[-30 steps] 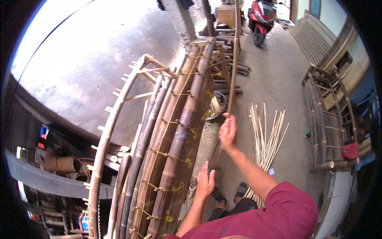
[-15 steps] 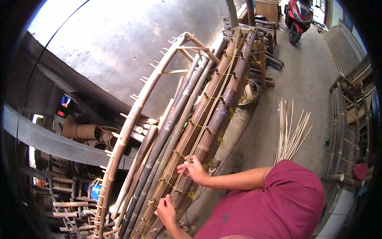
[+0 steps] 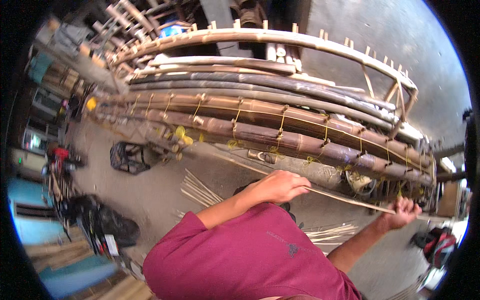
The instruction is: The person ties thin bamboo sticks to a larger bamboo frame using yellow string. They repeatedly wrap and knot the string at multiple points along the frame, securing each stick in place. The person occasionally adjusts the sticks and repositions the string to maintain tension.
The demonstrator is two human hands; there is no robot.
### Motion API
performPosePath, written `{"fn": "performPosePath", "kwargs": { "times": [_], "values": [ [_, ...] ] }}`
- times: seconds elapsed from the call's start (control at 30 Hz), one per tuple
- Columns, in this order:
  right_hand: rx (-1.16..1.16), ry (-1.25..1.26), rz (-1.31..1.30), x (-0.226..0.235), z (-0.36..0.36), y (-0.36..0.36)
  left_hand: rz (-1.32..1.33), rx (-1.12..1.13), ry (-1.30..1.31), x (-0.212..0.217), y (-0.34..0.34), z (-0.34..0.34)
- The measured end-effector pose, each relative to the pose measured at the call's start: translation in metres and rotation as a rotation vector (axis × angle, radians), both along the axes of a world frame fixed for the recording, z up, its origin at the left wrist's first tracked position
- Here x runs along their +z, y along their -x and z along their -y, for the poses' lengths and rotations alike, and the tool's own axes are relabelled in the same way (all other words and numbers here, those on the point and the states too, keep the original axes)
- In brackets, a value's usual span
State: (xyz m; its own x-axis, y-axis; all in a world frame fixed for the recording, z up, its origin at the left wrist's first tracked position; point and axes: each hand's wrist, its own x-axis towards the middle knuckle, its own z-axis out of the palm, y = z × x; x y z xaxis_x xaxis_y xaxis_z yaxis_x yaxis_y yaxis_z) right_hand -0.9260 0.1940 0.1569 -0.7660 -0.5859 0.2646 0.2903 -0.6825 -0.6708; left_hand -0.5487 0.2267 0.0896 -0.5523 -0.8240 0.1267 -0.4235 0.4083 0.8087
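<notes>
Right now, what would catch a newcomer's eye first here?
A long frame of dark bamboo poles lashed with yellow cord sweeps across the upper picture. Below it, the left hand and the right hand grip one thin bamboo strip between them. Loose pale strips lie on the concrete floor.

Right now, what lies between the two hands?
In the head view, only the thin bamboo strip spans from the left hand to the right hand; both grip it, with concrete floor behind.

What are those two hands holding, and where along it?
A thin bamboo strip: the left hand grips near its middle, the right hand near its far end.
</notes>
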Motion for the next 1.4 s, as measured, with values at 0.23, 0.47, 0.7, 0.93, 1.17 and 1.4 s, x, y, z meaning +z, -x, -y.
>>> {"fn": "performPosePath", "kwargs": {
  "times": [0.23, 0.47, 0.7, 0.93, 1.17, 1.4],
  "values": [
    [0.030, 0.131, -0.095, 0.063, 0.009, 0.201, 0.020, 0.077, 0.298, 0.021, 0.078, -0.008],
    [0.028, -0.180, -0.114, 0.057, 0.071, 0.178, 0.181, 0.600, 0.557, 0.009, -0.085, 0.056],
    [0.523, -0.373, -0.117, -0.047, 0.113, 0.097, 0.532, 1.264, 0.611, -0.058, -0.354, 0.080],
    [0.781, -0.574, 0.206, -0.159, 0.164, -0.088, 0.634, 1.435, 0.527, -0.111, -0.397, 0.149],
    [1.032, -1.096, 0.056, -0.229, 0.191, -0.079, 0.098, 0.720, 0.455, -0.088, -0.114, 0.284],
    [1.009, -0.919, -0.578, -0.198, 0.107, -0.003, -0.079, 0.013, 0.140, -0.040, 0.219, 0.284]
  ]
}}
